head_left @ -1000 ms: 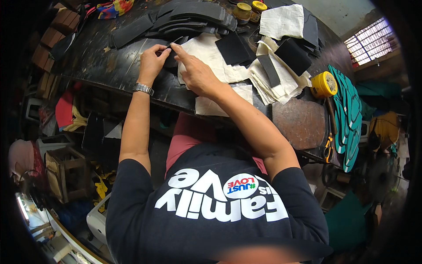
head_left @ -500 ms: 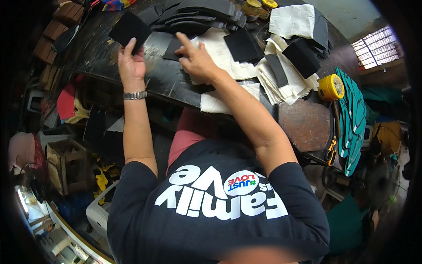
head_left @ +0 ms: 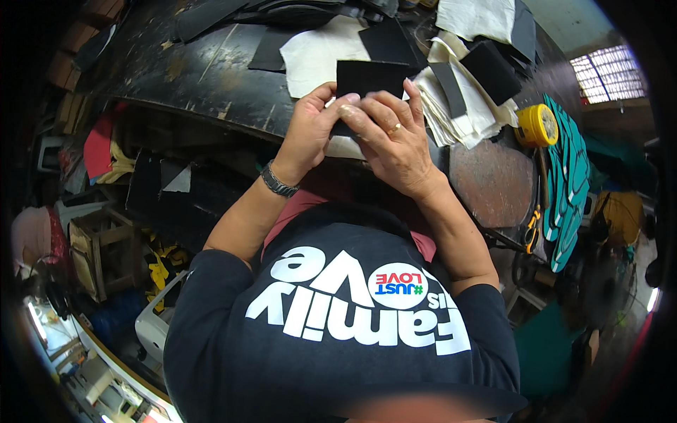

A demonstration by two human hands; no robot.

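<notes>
A black square piece of sheet material is held up in front of me, just above the near edge of the table. At its left edge, my left hand pinches it between thumb and fingers. Across the lower part lies my right hand, with bent fingers gripping it and the little finger at its right edge. The hands cover the lower part of the piece. Behind it, a white cloth sheet rests on the table beside another black piece.
The dark worn table carries stacked white cloths, black pieces and dark curved sheets. Right of me are a brown board, a yellow tub, orange-handled scissors and green cut-outs.
My left hand has brought the black square piece rightward and nearer to me. My right hand has left the table area and now grips the piece too. The view has shifted slightly.
</notes>
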